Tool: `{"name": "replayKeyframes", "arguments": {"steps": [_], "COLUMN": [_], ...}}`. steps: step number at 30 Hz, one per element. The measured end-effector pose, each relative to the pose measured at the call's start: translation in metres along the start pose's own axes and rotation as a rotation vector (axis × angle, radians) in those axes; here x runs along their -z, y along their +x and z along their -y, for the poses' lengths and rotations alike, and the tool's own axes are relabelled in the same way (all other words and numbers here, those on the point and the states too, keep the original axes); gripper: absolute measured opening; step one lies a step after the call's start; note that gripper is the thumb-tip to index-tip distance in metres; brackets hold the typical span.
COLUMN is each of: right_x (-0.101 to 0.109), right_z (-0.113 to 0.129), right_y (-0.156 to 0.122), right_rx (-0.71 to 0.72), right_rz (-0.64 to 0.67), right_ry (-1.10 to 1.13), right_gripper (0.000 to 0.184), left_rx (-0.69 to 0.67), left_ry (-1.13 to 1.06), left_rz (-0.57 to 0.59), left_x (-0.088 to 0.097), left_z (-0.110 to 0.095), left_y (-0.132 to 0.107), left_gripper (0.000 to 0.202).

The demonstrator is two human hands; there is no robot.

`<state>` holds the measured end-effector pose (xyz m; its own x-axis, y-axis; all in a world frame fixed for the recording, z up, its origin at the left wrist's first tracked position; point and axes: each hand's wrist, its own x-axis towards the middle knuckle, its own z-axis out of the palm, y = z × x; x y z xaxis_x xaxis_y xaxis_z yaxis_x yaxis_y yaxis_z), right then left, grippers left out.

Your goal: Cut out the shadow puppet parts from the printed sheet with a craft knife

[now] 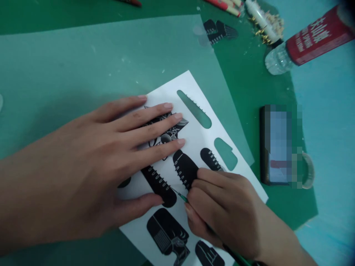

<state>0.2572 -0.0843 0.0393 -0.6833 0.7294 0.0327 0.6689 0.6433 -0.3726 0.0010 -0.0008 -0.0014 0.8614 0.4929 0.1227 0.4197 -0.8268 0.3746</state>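
A white sheet of paper (194, 83) printed with black shapes lies tilted on a translucent sheet (83, 62). My left hand (119, 147) rests flat on the paper, fingers spread, partly covering a black patterned figure (166, 138). In my right hand (222, 207) is a thin green craft knife (182, 197), gripped like a pen. Its fine tip touches or nearly touches the edge of a long black shape (159, 184) with small loops, just beyond my left thumb. Two cut-out openings show green near the paper's right edge. My right hand hides part of the lower right of the sheet.
Black cut pieces (222, 31) lie past the translucent sheet on the green mat (238, 74). To the right are a phone (279, 146), a roll of tape (308, 170) and a red-labelled bottle (318, 38). Pencils (224, 6), a white tube (262, 20) and shavings sit at the top.
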Motion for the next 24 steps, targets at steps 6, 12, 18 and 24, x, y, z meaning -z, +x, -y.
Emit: {"name": "replayKeyframes", "arguments": {"steps": [6, 12, 18, 24], "right_x": [-0.001, 0.000, 0.004, -0.003], "right_z": [0.000, -0.003, -0.002, -0.002], "right_y": [0.001, -0.006, -0.003, 0.013], "right_rx": [0.000, -0.074, -0.152, -0.083], "right_rz": [-0.010, -0.062, -0.147, -0.198], "right_ry": [-0.018, 0.177, 0.252, 0.189], "right_gripper": [0.042, 0.035, 0.031, 0.032], "left_rx": [0.002, 0.008, -0.003, -0.015], "left_ry": [0.004, 0.025, 0.008, -0.030], "left_rz": [0.002, 0.017, -0.009, -0.011], "left_x": [-0.001, 0.001, 0.001, 0.001], "left_z": [0.001, 0.001, 0.001, 0.002], "left_y": [0.000, 0.001, 0.001, 0.002], "left_gripper": [0.078, 0.078, 0.081, 0.087]}}
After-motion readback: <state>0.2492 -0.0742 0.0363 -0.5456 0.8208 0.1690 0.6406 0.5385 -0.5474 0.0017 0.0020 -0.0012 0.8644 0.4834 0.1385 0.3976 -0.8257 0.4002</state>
